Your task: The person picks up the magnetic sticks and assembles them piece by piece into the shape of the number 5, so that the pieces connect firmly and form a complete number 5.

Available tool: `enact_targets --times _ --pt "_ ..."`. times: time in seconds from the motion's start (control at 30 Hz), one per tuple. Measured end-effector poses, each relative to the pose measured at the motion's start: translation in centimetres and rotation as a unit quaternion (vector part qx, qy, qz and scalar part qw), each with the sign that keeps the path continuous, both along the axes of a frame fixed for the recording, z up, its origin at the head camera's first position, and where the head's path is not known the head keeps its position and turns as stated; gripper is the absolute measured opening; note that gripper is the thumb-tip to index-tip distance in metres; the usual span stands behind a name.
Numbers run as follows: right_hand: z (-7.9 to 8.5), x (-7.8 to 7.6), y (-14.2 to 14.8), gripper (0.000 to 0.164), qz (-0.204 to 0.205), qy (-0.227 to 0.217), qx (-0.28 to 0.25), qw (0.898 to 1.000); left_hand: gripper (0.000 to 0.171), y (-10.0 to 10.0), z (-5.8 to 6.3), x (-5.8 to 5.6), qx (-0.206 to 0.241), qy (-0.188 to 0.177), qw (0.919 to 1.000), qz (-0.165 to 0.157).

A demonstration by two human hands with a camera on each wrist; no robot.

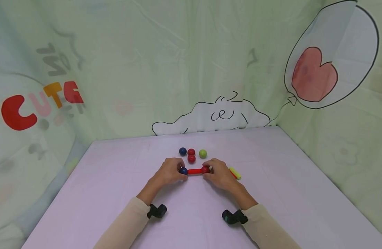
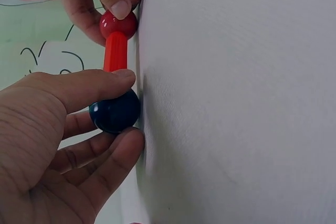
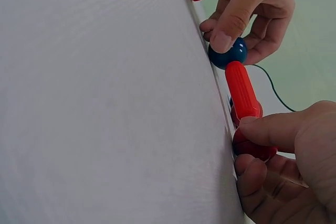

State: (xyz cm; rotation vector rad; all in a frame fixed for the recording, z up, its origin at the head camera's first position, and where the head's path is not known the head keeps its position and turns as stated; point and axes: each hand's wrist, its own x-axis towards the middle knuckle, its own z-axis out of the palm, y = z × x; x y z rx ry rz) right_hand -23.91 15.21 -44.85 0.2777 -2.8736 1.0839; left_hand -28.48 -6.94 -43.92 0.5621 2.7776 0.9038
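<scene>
- On the pale cloth [image 1: 191,221], a loose blue ball [image 1: 182,151] was seen at eleven o'clock from the long red stick [image 1: 194,171], two loose red balls [image 1: 191,159] at twelve, and a green ball [image 1: 203,154] at one.
- At three o'clock, past the right hand [image 1: 220,174], a yellow stick [image 1: 236,173] was seen beside another red stick [image 1: 232,174], partly hidden by that hand.
- The long red stick was held between the hands, its ends touched by the held blue ball [image 2: 115,113] at nine o'clock and the held red ball [image 1: 205,169] at three.
- The held blue ball was pinched by the left hand's [image 1: 172,170] thumb and fingers, curled to its width; the held red ball was gripped likewise by the right.
- On the curtain [image 1: 116,62], towards ten o'clock, the letters C, U and T could be read; the fourth was unclear.
</scene>
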Motion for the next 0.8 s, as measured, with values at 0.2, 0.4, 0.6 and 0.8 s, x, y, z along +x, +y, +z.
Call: enact_targets --times 0.2,0.4,0.6,0.8 --pt "-0.1 0.0 0.0 0.04 -0.003 0.002 0.0 1.0 0.034 -0.4 0.2 0.2 0.004 0.0 0.9998 -0.019" --pt "-0.2 -0.1 0.0 0.039 -0.001 -0.001 -0.002 1.0 0.037 -1.3 0.8 0.8 0.002 0.014 0.9995 -0.029" --pt "-0.2 -0.1 0.0 0.039 -0.003 0.001 -0.005 1.0 0.037 -2.6 1.7 1.2 -0.002 0.042 0.9987 -0.028" --pt "-0.2 -0.1 0.0 0.038 -0.001 0.002 -0.007 1.0 0.041 -3.9 2.0 1.4 -0.03 0.035 0.9989 -0.006"
